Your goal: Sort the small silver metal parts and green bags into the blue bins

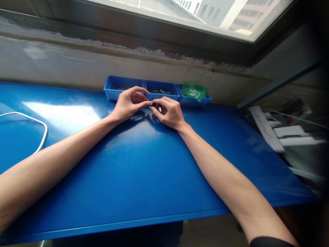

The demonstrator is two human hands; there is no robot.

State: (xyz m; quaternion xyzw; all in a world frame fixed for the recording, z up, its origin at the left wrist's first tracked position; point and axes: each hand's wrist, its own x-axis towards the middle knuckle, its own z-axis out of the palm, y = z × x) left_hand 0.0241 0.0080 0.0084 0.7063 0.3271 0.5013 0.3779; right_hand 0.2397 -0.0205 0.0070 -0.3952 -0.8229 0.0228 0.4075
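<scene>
Over the far part of the blue table, my two hands meet fingertip to fingertip. My right hand (171,112) is curled closed around a small shiny metal piece (159,109), which shows between its thumb and fingers; its exact kind is too small to tell. My left hand (127,104) has its thumb and a finger pinched close together at the right fingertips, with its index finger raised above. Whatever it pinches is too small to name. Just behind the hands stand a left blue bin (110,93) and a middle blue bin (175,94), both holding small metal parts.
A right blue bin (190,101) holds a green plastic bag (194,91). The blue table (144,178) runs along a wall under a window (205,15). A white cable (42,125) lies at left. White pieces (290,132) stand beyond the table's right edge.
</scene>
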